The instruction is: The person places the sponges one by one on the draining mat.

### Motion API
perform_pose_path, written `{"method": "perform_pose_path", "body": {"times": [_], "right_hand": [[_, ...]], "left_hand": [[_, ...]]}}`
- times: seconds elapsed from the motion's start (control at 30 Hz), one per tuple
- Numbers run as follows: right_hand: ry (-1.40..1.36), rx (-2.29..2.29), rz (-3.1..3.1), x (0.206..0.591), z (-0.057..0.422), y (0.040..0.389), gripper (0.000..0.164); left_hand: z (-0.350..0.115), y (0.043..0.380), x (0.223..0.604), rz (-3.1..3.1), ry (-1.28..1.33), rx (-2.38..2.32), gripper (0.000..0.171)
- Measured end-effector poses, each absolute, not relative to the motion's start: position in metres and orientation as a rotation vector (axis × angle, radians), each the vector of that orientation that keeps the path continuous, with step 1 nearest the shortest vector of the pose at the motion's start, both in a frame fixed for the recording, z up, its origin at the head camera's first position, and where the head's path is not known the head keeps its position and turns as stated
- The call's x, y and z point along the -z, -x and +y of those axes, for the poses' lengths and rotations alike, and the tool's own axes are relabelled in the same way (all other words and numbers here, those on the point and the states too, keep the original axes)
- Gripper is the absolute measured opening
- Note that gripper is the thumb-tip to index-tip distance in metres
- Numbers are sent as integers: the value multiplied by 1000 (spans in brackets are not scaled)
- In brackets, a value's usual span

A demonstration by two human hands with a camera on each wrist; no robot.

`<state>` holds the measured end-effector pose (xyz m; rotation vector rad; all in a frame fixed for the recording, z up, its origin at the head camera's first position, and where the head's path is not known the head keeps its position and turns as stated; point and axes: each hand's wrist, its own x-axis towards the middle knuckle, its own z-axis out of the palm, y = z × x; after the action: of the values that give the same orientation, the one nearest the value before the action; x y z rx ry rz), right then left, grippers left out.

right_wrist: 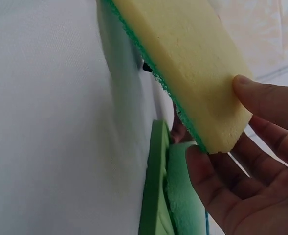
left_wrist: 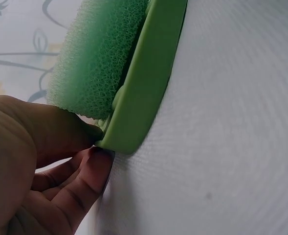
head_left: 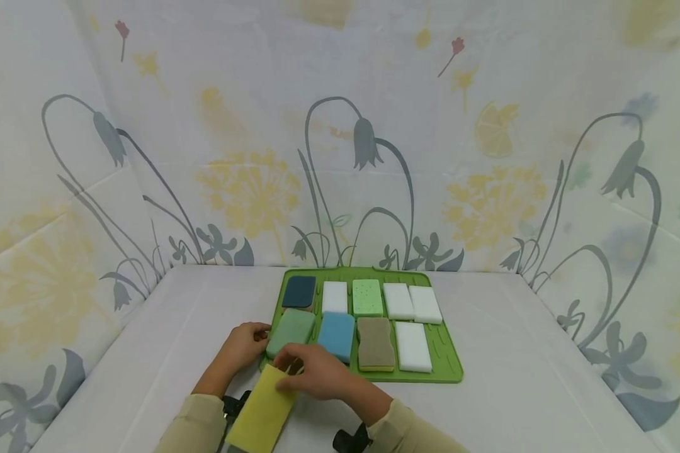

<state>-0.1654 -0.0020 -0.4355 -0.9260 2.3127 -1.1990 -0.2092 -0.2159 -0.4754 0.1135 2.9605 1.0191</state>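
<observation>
My right hand (head_left: 320,372) holds a yellow sponge (head_left: 263,409) by one end, above the table in front of the green tray (head_left: 446,355). The right wrist view shows this sponge has a green scouring layer (right_wrist: 156,73) on one face, with the thumb on the yellow foam and the fingers around the other side. My left hand (head_left: 242,346) pinches the tray's left edge, thumb above and fingers beneath it in the left wrist view. Beside that thumb lies a green sponge (left_wrist: 97,63) on the tray.
On the tray sit a dark blue sponge (head_left: 299,291), a light green sponge (head_left: 367,297), a blue sponge (head_left: 337,336), a grey-brown sponge (head_left: 376,343) and several white sponges (head_left: 413,347). A pale cloth (head_left: 521,377) covers the table; a floral curtain (head_left: 340,75) hangs behind.
</observation>
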Motion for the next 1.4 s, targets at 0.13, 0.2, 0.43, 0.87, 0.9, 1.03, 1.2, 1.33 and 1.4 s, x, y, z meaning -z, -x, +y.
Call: {"method": "perform_pose_path", "body": {"times": [0.13,0.2,0.43,0.87,0.9,1.03,1.2,1.33,1.4], "right_hand": [[959,1215,2299,432,6,168,25],[973,1213,2304,431,11,170,25],[1026,1203,2328,428,28,178,23],[1039,1084,2370,410,74,191,21],[1034,1072,2377,409,78,192,21],[983,1041,2415,403,94,196,19],[909,1030,2455,401,116,201,18],[898,1036,2471,395,131,202,21],[900,1034,2478,392,138,202,23]], "left_hand": [[-217,209,476,2963,-123,-1012,34],[-217,210,476,2963,-123,-1006,34],[-217,211,476,2951,-119,-996,34],[-217,209,478,2945,-120,-1002,34],[-217,209,478,2944,-122,-1003,34],[-216,210,477,2937,-113,-1005,33],[-216,210,476,2927,-94,-1014,33],[-216,210,476,2932,-97,-1015,33],[-216,210,477,2933,-93,-1013,33]]}}
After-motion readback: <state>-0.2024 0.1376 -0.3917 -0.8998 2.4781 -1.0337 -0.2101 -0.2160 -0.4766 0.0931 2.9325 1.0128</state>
